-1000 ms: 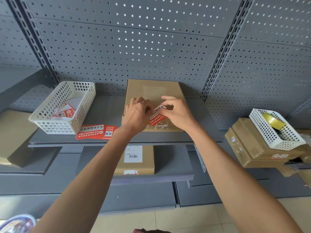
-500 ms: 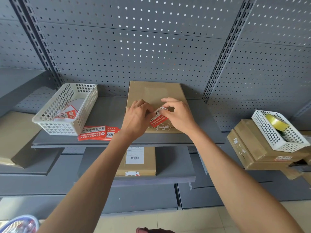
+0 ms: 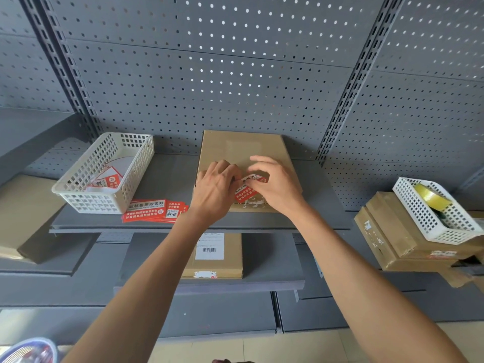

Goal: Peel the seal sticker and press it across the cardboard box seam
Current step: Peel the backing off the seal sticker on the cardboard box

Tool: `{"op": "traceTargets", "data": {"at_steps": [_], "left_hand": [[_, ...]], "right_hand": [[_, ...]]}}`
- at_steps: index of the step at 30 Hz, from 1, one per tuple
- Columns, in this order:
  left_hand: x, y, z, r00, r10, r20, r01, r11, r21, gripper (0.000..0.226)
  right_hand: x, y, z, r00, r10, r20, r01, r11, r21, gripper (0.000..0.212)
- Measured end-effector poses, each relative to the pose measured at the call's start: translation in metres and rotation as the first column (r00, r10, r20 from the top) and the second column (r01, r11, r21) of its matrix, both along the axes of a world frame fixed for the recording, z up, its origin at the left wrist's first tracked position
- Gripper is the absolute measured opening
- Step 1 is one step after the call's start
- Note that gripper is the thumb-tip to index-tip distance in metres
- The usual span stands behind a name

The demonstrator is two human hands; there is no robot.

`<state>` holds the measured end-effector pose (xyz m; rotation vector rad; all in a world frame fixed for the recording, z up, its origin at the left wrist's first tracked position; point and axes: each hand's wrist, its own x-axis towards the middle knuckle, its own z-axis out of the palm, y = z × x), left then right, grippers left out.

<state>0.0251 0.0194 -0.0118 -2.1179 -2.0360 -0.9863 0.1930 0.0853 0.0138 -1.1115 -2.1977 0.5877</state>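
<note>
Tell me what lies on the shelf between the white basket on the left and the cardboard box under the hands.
In the head view, a fanned stack of red seal stickers lies between white basket and cardboard box.

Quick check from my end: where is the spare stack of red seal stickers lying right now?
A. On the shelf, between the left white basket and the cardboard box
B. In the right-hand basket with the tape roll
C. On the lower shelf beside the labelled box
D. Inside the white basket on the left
A: the stack of red seal stickers lies flat on the shelf, just right of the left white basket and left of the cardboard box.
</note>
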Motion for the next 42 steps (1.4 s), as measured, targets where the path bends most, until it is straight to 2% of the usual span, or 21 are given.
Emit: {"op": "traceTargets", "data": {"at_steps": [3, 7, 10, 13, 17, 20, 31, 34, 37, 39, 42], "left_hand": [[-0.002, 0.000, -0.002, 1.000, -0.007, -0.024, 0.007, 1.000, 0.006, 0.012], [-0.002, -0.004, -0.002, 0.998, -0.037, -0.043, 0.038, 0.999, 0.021, 0.025], [-0.004, -0.010, -0.008, 0.999, -0.030, -0.043, 0.032, 0.998, 0.054, 0.015], [-0.002, -0.013, -0.013, 0.998, -0.012, -0.057, 0.016, 0.997, 0.075, 0.017], [0.000, -0.012, -0.013, 0.996, 0.030, 0.081, -0.034, 0.998, 0.055, 0.024], [0.000, -0.011, -0.013, 0.999, 0.040, 0.028, -0.042, 0.997, 0.071, 0.019], [0.002, -0.012, -0.009, 0.998, 0.047, 0.048, -0.050, 0.997, 0.062, 0.007], [0.003, -0.011, -0.009, 0.998, 0.050, 0.049, -0.053, 0.997, 0.057, 0.009], [0.003, -0.010, -0.009, 0.997, 0.053, 0.053, -0.056, 0.997, 0.062, 0.006], [0.002, -0.010, -0.010, 0.997, 0.048, 0.056, -0.053, 0.996, 0.077, 0.005], [0.003, -0.011, -0.010, 0.998, 0.048, 0.044, -0.052, 0.994, 0.092, 0.004]], "right_hand": [[-0.003, -0.002, -0.001, 1.000, 0.019, 0.003, -0.019, 1.000, -0.006, 0.007], [0.000, -0.003, -0.007, 0.996, 0.045, -0.083, -0.046, 0.999, -0.010, 0.006], [0.000, -0.004, -0.008, 0.989, 0.059, -0.133, -0.062, 0.998, -0.019, 0.012], [0.000, -0.002, -0.008, 0.991, 0.056, -0.123, -0.058, 0.998, -0.013, 0.010], [0.000, -0.003, -0.008, 0.994, 0.036, -0.105, -0.036, 0.999, 0.004, 0.005], [0.000, -0.004, -0.008, 0.992, 0.037, -0.120, -0.037, 0.999, 0.001, 0.006], [0.000, -0.005, -0.009, 0.986, 0.091, -0.141, -0.095, 0.995, -0.021, 0.008], [-0.001, -0.007, -0.009, 0.986, 0.088, -0.144, -0.097, 0.994, -0.051, 0.015], [-0.001, -0.009, -0.003, 0.972, 0.077, -0.224, -0.095, 0.993, -0.070, 0.035], [-0.001, -0.008, -0.001, 0.982, 0.094, -0.163, -0.101, 0.994, -0.036, 0.032], [-0.001, -0.005, -0.004, 0.989, 0.132, -0.064, -0.135, 0.990, -0.042, 0.014]]}}
